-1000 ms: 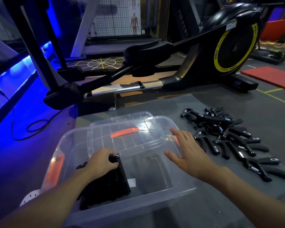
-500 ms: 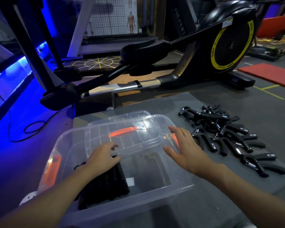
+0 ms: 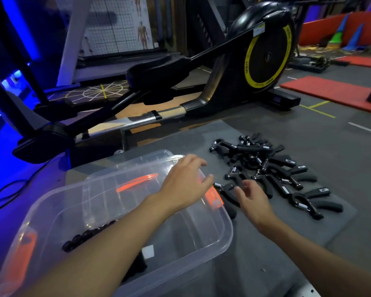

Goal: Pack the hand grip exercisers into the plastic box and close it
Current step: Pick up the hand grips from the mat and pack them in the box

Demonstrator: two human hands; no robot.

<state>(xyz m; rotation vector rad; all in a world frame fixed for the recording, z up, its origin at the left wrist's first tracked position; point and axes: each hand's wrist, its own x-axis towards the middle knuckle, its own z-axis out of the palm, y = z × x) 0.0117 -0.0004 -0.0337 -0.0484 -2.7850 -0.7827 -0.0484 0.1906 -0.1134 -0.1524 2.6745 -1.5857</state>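
Note:
A clear plastic box (image 3: 214, 245) with orange latches stands open in front of me, its clear lid (image 3: 137, 163) leaning behind it. Several black hand grip exercisers (image 3: 88, 234) lie in a row inside, at the box's left. A pile of black hand grip exercisers (image 3: 272, 170) lies on the grey mat to the right. My left hand (image 3: 184, 183) hovers over the box's right rim, fingers apart, holding nothing. My right hand (image 3: 252, 200) is open just right of the box, over the nearest exerciser (image 3: 226, 189), whose handles it partly hides.
The box and pile rest on a grey mat (image 3: 308, 232). A black elliptical trainer (image 3: 223, 86) with a yellow-ringed flywheel stands right behind. Red floor mats (image 3: 334, 91) lie at the far right. A black cable (image 3: 11, 189) loops on the blue-lit floor at left.
My left hand left the exercisers inside the box and swung right to the box's right rim. My right hand moved right, out of the box, to the nearest loose exerciser. The view turned right.

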